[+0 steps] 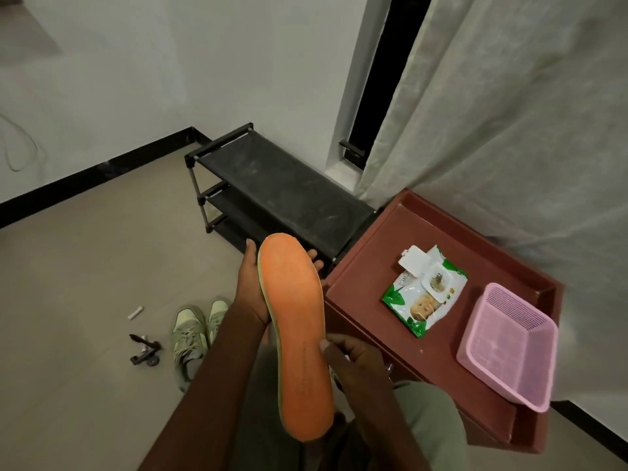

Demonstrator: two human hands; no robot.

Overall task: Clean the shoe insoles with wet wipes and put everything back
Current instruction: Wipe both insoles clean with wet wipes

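An orange insole (295,334) with a pale green edge stands upright in front of me. My left hand (253,287) grips its toe half from the left, fingers wrapped behind it. My right hand (350,355) pinches its right edge near the middle, thumb on the orange face. A green and white pack of wet wipes (423,290) lies on the brown table (367,277) with its flap open. A pair of green sneakers (195,331) stands on the floor to the left, partly hidden by my left arm.
A pink plastic basket (506,341) sits on the table's right side. A black shoe rack (272,185) stands against the wall beyond the insole. Small dark items (144,348) and a white tube (135,313) lie on the floor. A curtain (509,113) hangs at right.
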